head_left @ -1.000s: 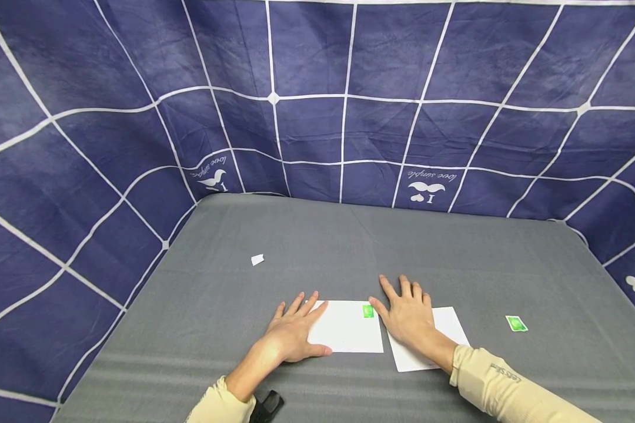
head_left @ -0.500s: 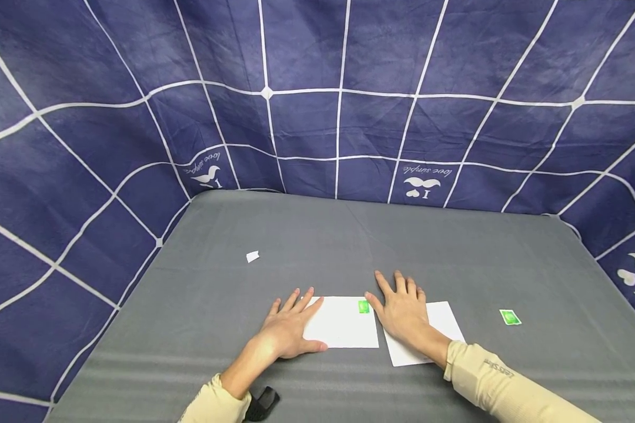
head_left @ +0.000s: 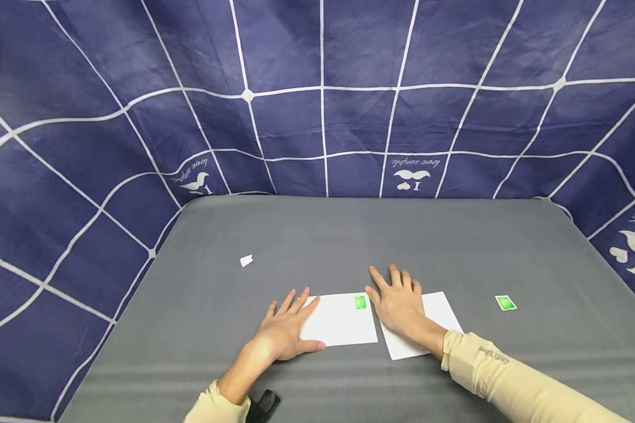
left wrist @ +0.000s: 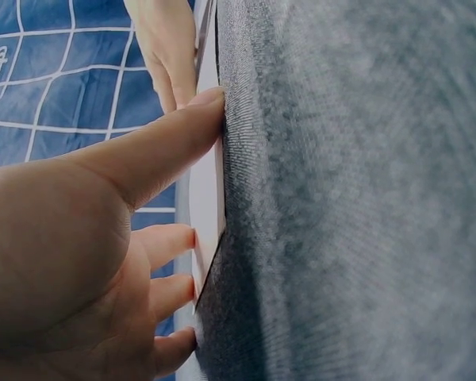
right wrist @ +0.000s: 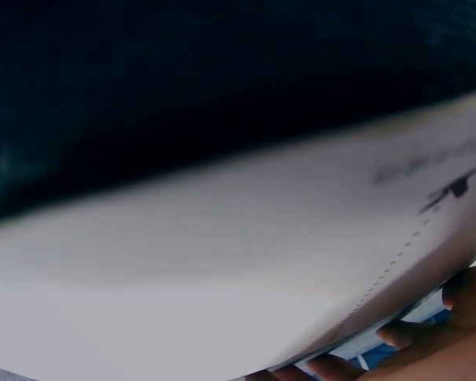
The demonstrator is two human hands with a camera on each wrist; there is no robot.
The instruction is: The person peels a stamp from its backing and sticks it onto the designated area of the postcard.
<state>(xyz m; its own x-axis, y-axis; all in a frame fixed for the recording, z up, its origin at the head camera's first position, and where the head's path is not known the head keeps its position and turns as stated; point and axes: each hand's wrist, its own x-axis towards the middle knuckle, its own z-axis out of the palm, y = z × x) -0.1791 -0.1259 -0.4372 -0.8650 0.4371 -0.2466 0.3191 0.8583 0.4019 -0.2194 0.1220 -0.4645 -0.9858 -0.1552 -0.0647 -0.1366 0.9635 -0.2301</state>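
Observation:
A white card (head_left: 344, 329) lies flat on the grey cloth, a green stamp (head_left: 360, 302) at its far right corner. My left hand (head_left: 283, 335) rests over its left end, fingers spread, thumb along the near edge. In the left wrist view the thumb (left wrist: 170, 143) touches that edge. My right hand (head_left: 400, 302) lies spread, its thumb at the card's far right corner. Beneath that hand and wrist, a second white card (head_left: 441, 311) lies tilted and partly hidden. The right wrist view shows a dotted line and a small black print (right wrist: 458, 186) on it.
A loose green stamp (head_left: 505, 302) with a white border lies to the right. Farther left is a small white paper scrap (head_left: 246, 260). Blue curtains (head_left: 360, 117) with white grid lines hang behind the grey table (head_left: 296, 229) and along its sides.
The head view shifts slightly, so the whole scene moves a little left in it. Both hands stay spread in the same places on the cards.

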